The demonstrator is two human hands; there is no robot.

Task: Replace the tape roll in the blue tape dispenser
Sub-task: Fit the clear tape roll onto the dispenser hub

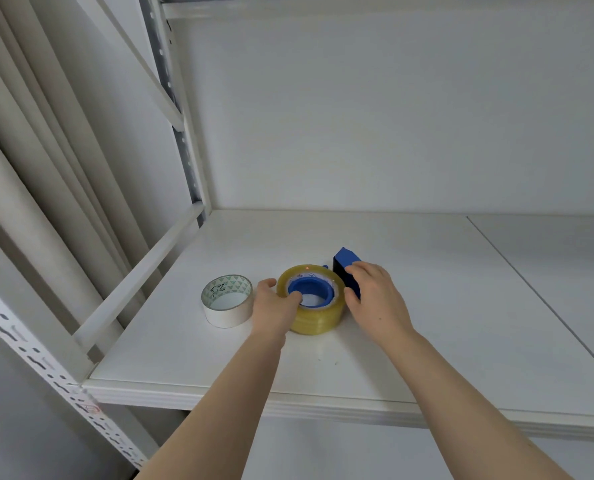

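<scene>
left hand [274, 303]: fingers hooked into blue hub [323, 289], thumb outside, gripping yellow tape roll [318, 318] | right hand [375, 299]: clasps blue tape dispenser [345, 259] | location: mid shelf [427, 323], white tape roll [226, 301] just left | handling: likely light, rigid, slick-sided; grip core and rim

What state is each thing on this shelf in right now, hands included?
yellow tape roll: flat, seated on the dispenser's blue hub
blue tape dispenser: on its side, loaded
white tape roll: flat, loose, untouched
left hand: grips yellow tape roll, fingers inside hub
right hand: holds blue tape dispenser
</scene>
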